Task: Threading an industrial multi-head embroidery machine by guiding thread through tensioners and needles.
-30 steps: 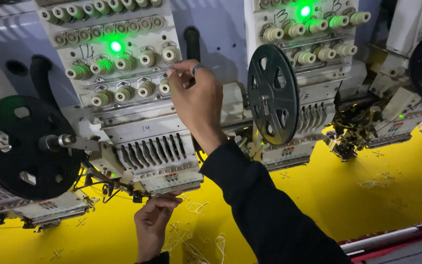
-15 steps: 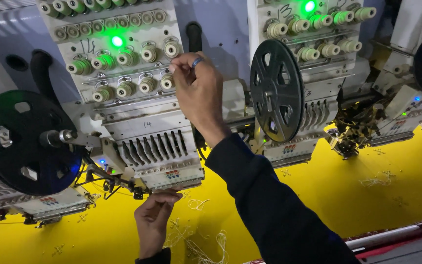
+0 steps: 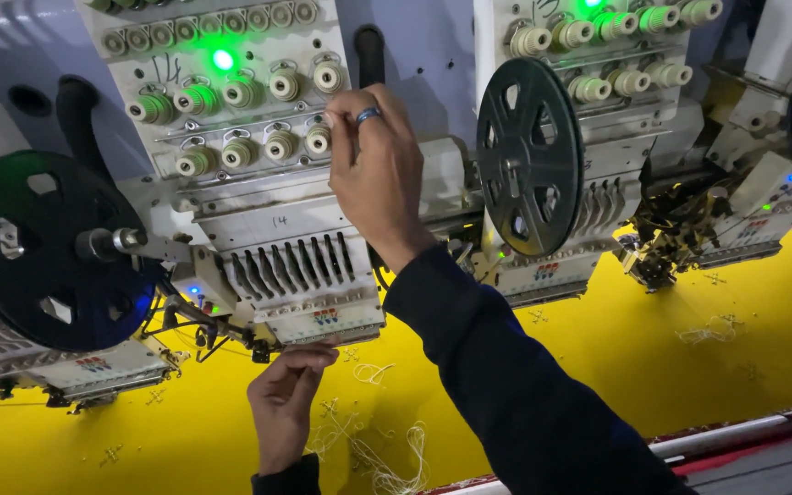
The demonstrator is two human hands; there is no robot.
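At tension knob (image 3: pixel 319 139), right hand (image 3: pixel 379 170) fingers pinched.

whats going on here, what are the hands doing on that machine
A person is working at a multi-head embroidery machine over yellow fabric. The right hand, wearing a ring, is raised to the row of tension knobs on the head's front panel, fingertips at the rightmost ones. The left hand is lower, fingers pinched just beneath the needle case. Loose white thread lies on the fabric below. A green light glows on the panel.
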